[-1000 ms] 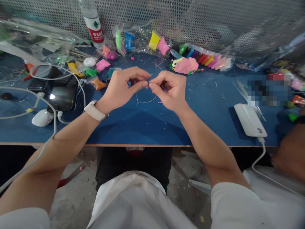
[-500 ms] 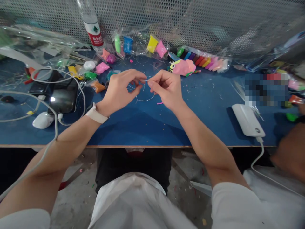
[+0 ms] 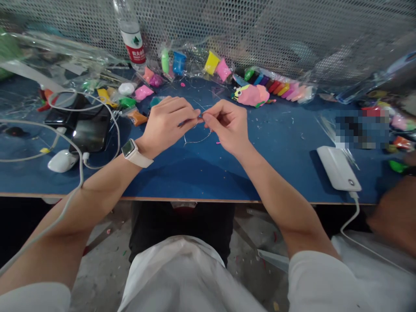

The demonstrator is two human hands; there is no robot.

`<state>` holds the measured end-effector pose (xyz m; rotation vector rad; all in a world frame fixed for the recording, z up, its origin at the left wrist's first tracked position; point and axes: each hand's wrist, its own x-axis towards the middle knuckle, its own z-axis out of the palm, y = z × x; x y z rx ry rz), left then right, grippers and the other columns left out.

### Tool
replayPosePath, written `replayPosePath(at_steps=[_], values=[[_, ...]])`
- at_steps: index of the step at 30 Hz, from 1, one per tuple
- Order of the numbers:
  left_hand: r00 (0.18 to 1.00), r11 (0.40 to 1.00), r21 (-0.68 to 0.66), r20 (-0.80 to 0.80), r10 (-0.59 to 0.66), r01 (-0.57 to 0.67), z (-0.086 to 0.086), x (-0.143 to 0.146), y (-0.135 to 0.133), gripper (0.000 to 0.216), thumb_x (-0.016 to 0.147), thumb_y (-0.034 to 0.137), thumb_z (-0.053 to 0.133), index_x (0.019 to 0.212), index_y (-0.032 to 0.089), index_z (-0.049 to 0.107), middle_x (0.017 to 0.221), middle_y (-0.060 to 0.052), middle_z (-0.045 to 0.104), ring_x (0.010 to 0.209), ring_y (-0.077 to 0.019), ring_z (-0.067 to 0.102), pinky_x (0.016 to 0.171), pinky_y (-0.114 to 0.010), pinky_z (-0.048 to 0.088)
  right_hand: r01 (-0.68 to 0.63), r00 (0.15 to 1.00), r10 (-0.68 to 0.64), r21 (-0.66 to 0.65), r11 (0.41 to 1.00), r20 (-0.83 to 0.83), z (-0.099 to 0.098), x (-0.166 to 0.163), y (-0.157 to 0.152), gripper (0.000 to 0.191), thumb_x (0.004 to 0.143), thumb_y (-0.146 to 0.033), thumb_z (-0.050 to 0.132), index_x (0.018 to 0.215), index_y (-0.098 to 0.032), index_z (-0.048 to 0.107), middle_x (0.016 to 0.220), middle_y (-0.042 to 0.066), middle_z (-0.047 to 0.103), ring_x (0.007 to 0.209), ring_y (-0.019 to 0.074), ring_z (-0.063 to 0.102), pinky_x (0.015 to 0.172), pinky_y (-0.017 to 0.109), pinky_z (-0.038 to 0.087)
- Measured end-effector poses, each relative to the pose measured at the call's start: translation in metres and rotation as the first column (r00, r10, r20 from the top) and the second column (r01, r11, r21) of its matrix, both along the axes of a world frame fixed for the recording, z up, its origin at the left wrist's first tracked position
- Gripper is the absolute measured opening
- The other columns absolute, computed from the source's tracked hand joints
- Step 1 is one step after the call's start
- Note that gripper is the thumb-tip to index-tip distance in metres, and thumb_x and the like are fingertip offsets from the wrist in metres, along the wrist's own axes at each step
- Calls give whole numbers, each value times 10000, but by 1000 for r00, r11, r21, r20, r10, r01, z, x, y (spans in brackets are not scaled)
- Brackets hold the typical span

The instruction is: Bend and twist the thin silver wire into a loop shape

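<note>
Over the middle of the blue table, my left hand and my right hand almost touch at the fingertips. Each pinches a thin, light-coloured wire between thumb and forefinger. A loop of this wire hangs in a curve below the fingers; its exact ends are hard to make out. On the table just under my right hand lies a tiny pink piece. Behind that hand rests a pink clay fish-like figure with a yellow face and a round eye.
Bagged clay packets line the back by a mesh panel, with a water bottle. Black devices, cables and a white mouse-shaped object are left. A white power bank lies right, near another person's arm.
My left fingers have closed in on the wire beside my right fingertips. The left wrist has turned, bringing the watch face into view. The camera view has shifted slightly.
</note>
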<state>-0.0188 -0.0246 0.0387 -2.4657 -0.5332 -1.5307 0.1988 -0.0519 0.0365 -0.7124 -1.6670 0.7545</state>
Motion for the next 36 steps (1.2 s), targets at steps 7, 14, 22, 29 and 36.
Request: replayPosePath(at_steps=[7,14,22,29,36], values=[[936,726,-596,280,-212,343,11,3,-5,431,937,598,898,782,224,752,773,-20,777,717,-136,714,657,-295,534,7,999,-12,112,994,44,2,5,-3,428,1000,-646,797,907,-230,753,752,-27,675,669,95,574,608,267,457],[824,407,-716,493,-281,567,7,6,-2,549,902,690,892,748,200,698,719,-4,711,629,-84,625,602,-253,504,9,1000,-10,76,997,4,7,-4,-9,498,965,-711,801,871,-228,723,731,-36,672,636,87,567,604,261,477],[985,1000,6,-170,-13,14,14,-18,6,240,1120,519,680,1035,316,775,1008,-11,795,847,-165,726,722,-388,534,-32,999,35,-184,982,10,3,-4,-3,576,860,-805,836,854,-241,718,706,-24,691,603,101,550,580,266,495],[969,997,71,-246,-20,39,8,-17,14,241,1136,408,619,942,279,681,949,-16,785,803,-185,696,684,-385,466,-78,996,84,-214,974,22,0,1,2,556,862,-778,853,867,-233,742,719,-15,718,616,98,569,585,260,488],[991,933,-355,-91,-101,62,13,-12,2,373,1061,554,712,820,270,725,898,-27,789,840,-199,750,814,-401,571,-26,999,28,-126,992,18,-2,-2,-1,534,861,-751,875,848,-234,746,715,-19,712,625,109,571,585,280,447]])
